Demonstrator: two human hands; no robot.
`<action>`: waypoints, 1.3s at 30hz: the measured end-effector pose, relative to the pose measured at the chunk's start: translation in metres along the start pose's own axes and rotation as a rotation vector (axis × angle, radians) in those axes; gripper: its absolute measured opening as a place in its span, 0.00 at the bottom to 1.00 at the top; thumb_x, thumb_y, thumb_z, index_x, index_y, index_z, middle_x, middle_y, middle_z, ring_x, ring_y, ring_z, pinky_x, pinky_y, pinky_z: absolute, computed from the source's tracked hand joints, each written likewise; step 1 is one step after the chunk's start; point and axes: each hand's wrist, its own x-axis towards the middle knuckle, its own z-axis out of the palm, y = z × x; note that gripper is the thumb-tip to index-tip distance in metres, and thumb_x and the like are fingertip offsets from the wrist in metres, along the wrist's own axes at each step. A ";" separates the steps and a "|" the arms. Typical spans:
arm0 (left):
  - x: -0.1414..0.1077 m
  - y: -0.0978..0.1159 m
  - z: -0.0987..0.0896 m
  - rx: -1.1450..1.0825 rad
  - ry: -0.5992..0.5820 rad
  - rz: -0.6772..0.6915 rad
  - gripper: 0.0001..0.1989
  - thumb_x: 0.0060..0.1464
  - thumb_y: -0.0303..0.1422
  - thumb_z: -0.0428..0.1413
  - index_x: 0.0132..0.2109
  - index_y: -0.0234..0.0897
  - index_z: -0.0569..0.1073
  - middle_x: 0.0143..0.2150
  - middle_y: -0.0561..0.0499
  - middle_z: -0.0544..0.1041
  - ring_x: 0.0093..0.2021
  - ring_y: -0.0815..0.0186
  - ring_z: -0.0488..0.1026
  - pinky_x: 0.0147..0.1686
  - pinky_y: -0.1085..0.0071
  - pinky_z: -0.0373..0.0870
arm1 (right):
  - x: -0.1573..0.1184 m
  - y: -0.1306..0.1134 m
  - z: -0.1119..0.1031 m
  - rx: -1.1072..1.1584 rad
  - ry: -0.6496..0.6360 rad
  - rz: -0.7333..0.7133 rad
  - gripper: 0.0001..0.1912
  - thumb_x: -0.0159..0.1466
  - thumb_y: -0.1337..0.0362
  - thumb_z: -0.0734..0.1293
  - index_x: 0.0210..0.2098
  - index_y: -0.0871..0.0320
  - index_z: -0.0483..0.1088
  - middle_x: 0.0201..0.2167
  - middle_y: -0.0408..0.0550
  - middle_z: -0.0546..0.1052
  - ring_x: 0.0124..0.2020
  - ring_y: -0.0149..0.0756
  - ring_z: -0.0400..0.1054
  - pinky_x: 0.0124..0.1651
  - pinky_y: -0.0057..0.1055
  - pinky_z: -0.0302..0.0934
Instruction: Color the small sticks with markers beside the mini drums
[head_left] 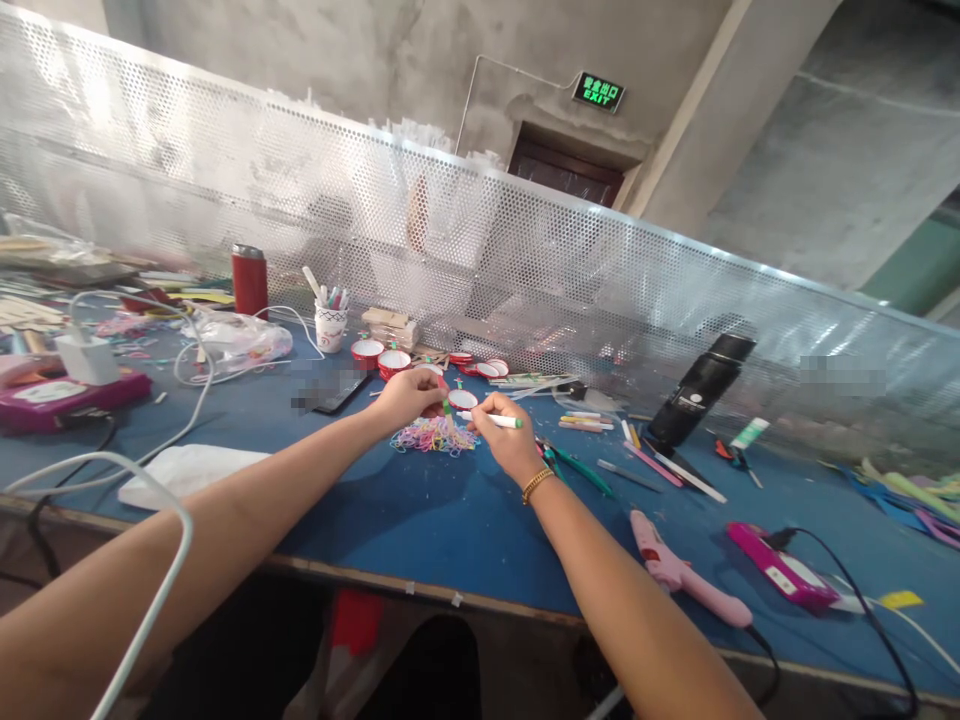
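My left hand (411, 397) pinches a small strip (447, 406) coloured red and green; its exact kind is too small to make out. In my right hand (508, 434) is a white marker (499, 421) with a green end, its tip pointing left at the strip. Beneath both hands lies a pile of thin multicoloured loops (431, 437), like small rubber bands. Just behind the hands sits a round white disc with a red rim (463, 399). More such red-rimmed pieces (394, 360) stand farther back, some in stacks.
A pink glue gun (679, 570) and a purple power strip (780, 568) lie at the right. Green-handled pliers (581, 468) are beside my right hand. A black bottle (697, 392), red tumbler (250, 281) and pen cup (331, 327) stand behind. A white cable (187, 540) crosses the left.
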 end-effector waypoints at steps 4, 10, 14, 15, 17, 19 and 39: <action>0.000 0.000 0.000 0.018 -0.001 0.015 0.03 0.52 0.27 0.56 0.31 0.34 0.69 0.20 0.54 0.73 0.21 0.73 0.71 0.26 0.76 0.67 | 0.000 0.000 0.002 0.039 -0.017 0.012 0.09 0.60 0.58 0.63 0.27 0.55 0.64 0.22 0.41 0.73 0.24 0.33 0.67 0.28 0.27 0.58; 0.000 0.000 0.000 0.043 -0.031 0.010 0.03 0.52 0.28 0.56 0.31 0.34 0.69 0.21 0.53 0.74 0.21 0.73 0.71 0.25 0.76 0.67 | 0.000 0.001 0.003 0.025 -0.023 -0.001 0.09 0.60 0.58 0.63 0.27 0.55 0.64 0.22 0.41 0.73 0.24 0.32 0.67 0.29 0.27 0.58; 0.000 0.000 0.000 0.041 -0.023 0.009 0.03 0.52 0.28 0.56 0.31 0.34 0.69 0.21 0.53 0.74 0.22 0.73 0.71 0.26 0.76 0.67 | 0.001 0.000 0.001 0.032 0.006 0.017 0.08 0.59 0.58 0.63 0.27 0.55 0.65 0.23 0.41 0.73 0.24 0.32 0.67 0.29 0.27 0.58; 0.000 0.000 0.000 0.040 -0.022 0.013 0.03 0.52 0.28 0.56 0.31 0.34 0.69 0.21 0.53 0.74 0.22 0.73 0.71 0.26 0.76 0.67 | 0.001 0.000 0.001 0.034 0.004 0.017 0.08 0.59 0.58 0.63 0.27 0.55 0.65 0.23 0.41 0.74 0.24 0.32 0.67 0.29 0.27 0.58; -0.001 0.001 0.001 0.042 -0.026 0.015 0.03 0.52 0.28 0.56 0.32 0.34 0.70 0.21 0.53 0.74 0.21 0.73 0.71 0.26 0.76 0.67 | 0.000 -0.002 0.001 0.033 -0.008 0.014 0.09 0.60 0.58 0.63 0.27 0.55 0.65 0.23 0.41 0.74 0.25 0.32 0.67 0.29 0.27 0.59; -0.002 0.002 0.001 0.045 -0.033 0.007 0.03 0.52 0.29 0.57 0.32 0.34 0.70 0.21 0.53 0.74 0.21 0.73 0.71 0.26 0.76 0.67 | 0.000 -0.003 0.002 0.034 -0.016 0.012 0.09 0.60 0.57 0.63 0.27 0.55 0.65 0.23 0.41 0.74 0.25 0.32 0.67 0.29 0.27 0.59; -0.004 0.005 0.001 0.053 -0.059 -0.024 0.03 0.52 0.28 0.57 0.32 0.34 0.70 0.21 0.53 0.74 0.22 0.73 0.72 0.26 0.76 0.68 | 0.001 0.000 0.002 0.047 -0.022 0.002 0.09 0.60 0.57 0.63 0.27 0.55 0.64 0.24 0.41 0.74 0.26 0.33 0.68 0.30 0.28 0.59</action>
